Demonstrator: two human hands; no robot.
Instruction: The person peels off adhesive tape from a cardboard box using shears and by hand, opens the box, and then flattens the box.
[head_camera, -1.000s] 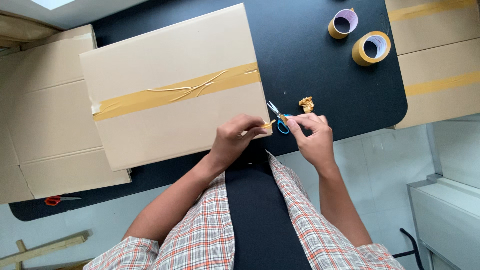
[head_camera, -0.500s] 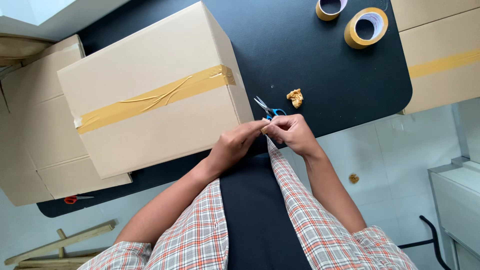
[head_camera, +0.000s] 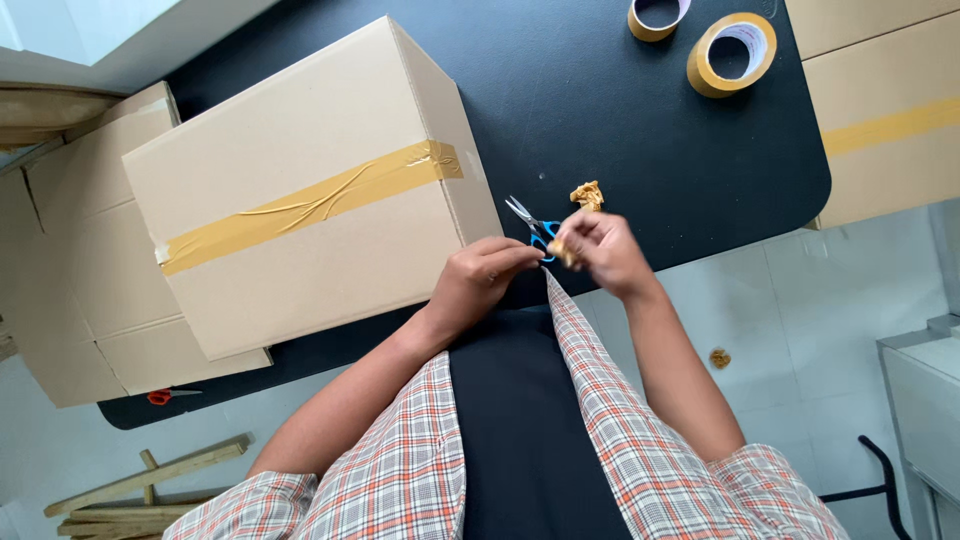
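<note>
Tape scrap coming off my fingers at frame center.
My right hand (head_camera: 600, 250) is pinching it, my left hand (head_camera: 480, 280) gripping scissors (head_camera: 530, 225); next, dropping it beside the wad (head_camera: 587, 194), I judge.

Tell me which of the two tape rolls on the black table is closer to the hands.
The larger yellow-brown roll, lying flat and fully in view. The other roll sits farther up and is cut off by the picture's top edge, farther from the right hand.

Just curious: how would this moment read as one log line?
left hand by scissors | right hand pinching tape scrap | taped box on table
</note>
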